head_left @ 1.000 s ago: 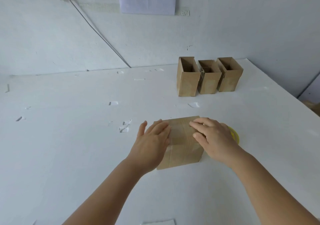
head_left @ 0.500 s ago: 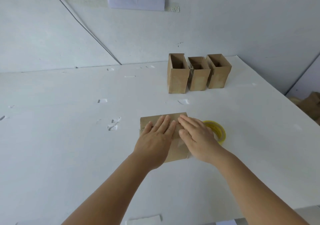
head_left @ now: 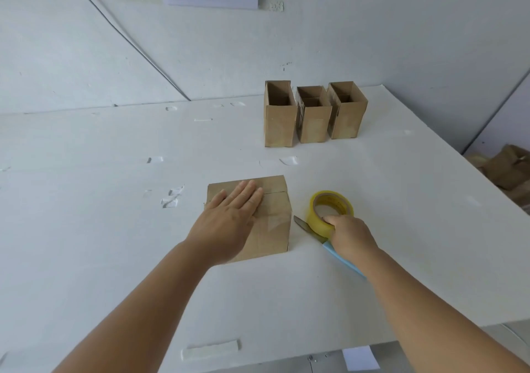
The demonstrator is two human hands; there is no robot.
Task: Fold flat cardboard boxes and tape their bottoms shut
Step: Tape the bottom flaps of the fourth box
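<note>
Taping step: left hand, fingers flat, presses the box flaps; right hand grips the tape roll, which next needs bringing over the seam.

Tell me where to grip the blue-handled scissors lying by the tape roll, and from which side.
Probably best by the blue handle, coming from the near edge of the white table. The metal blades point away toward the brown cardboard box, and the right hand gripping the yellow tape roll covers their middle.

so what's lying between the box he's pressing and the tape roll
In the head view, the metal blade tip of the blue-handled scissors lies on the table between the box and the tape roll.
</note>
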